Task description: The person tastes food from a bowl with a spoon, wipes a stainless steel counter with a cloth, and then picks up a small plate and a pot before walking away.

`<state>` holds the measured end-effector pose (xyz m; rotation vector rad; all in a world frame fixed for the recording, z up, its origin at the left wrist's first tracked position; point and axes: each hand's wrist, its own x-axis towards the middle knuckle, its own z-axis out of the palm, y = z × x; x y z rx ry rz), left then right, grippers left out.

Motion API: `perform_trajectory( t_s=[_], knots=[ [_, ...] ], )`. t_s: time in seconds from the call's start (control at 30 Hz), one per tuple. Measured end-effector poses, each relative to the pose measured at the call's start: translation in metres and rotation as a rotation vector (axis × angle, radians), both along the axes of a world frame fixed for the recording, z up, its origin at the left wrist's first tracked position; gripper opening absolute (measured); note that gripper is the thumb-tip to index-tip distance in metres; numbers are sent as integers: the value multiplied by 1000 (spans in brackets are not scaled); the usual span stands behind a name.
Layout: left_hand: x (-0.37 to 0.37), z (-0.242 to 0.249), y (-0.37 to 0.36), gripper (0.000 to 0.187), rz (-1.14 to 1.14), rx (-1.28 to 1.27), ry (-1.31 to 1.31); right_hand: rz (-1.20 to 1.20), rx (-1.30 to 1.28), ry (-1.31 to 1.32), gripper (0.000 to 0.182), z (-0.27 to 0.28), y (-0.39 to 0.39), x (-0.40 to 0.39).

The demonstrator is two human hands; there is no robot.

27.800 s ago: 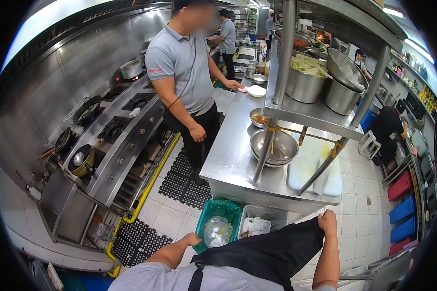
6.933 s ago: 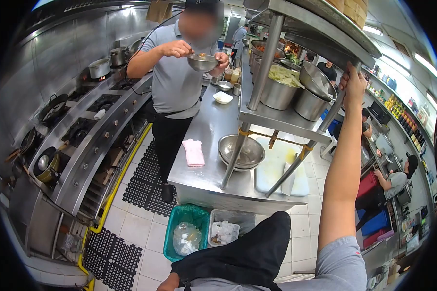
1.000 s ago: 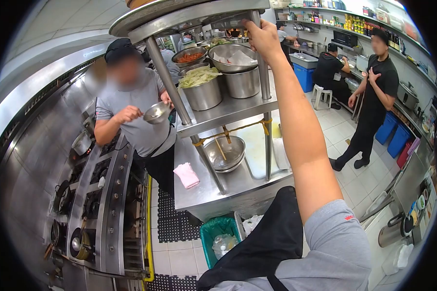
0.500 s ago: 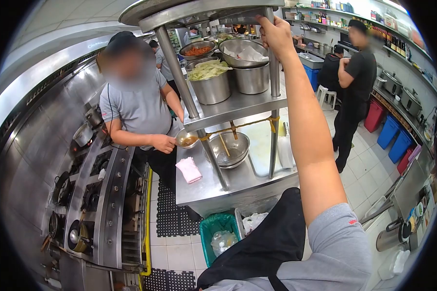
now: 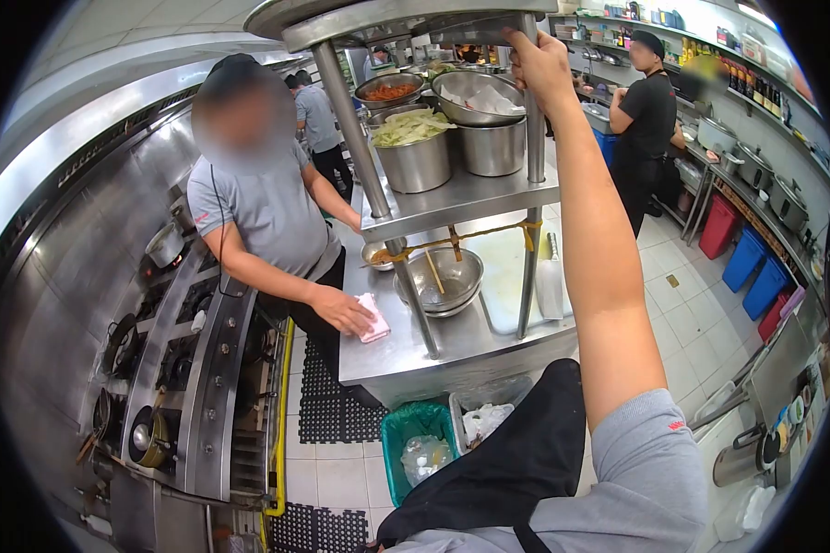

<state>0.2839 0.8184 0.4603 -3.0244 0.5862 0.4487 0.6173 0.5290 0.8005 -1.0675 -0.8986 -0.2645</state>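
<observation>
I am logging one steel rack (image 5: 461,212) standing on the counter (image 5: 373,364), two round posts (image 5: 353,138) showing in front. My right hand (image 5: 546,72) is resting at the top of the right one, fingers part-curled; whether gripping, I cannot tell, nor the left hand's state. Two cylindrical steel pots (image 5: 417,170) are sitting shelved, one heaped with leafy shreds (image 5: 410,126).

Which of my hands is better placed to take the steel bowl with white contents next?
Likely your right hand: it's raised near the steel bowl, at the top shelf; your left hand is out of view.

Grey sleeve (image 5: 644,453), red mark (image 5: 677,426), black apron (image 5: 503,442).
</observation>
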Motion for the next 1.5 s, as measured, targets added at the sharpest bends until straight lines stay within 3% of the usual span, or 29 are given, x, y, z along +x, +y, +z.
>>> perform_trajectory(
  t_s=[0.33, 0.67, 0.77, 1.0, 1.03, 1.17, 1.5],
  knots=[
    [39, 37, 29, 65, 1, 39, -38, 52, 9, 10, 24, 0, -1, -6],
    [12, -99, 48, 52, -376, -10, -259, 104, 13, 43, 20, 1, -1, -4],
    [23, -3, -4, 47, -494, -44, -335, 98, 24, 36, 19, 0, 0, -2],
    [14, -43, 44, 38, -807, -22, -445, 79, 17, 22, 22, 0, 0, 0],
    [2, -35, 37, 55, -411, -80, -389, 57, 7, 25, 22, 0, 0, 0],
    [-15, -8, 28, 55, -419, -48, -341, 28, 8, -2, 22, -2, 1, 4],
    [-23, 3, 19, 54, -406, -31, -309, 94, 13, 6, 22, -4, 1, 9]
  ],
)
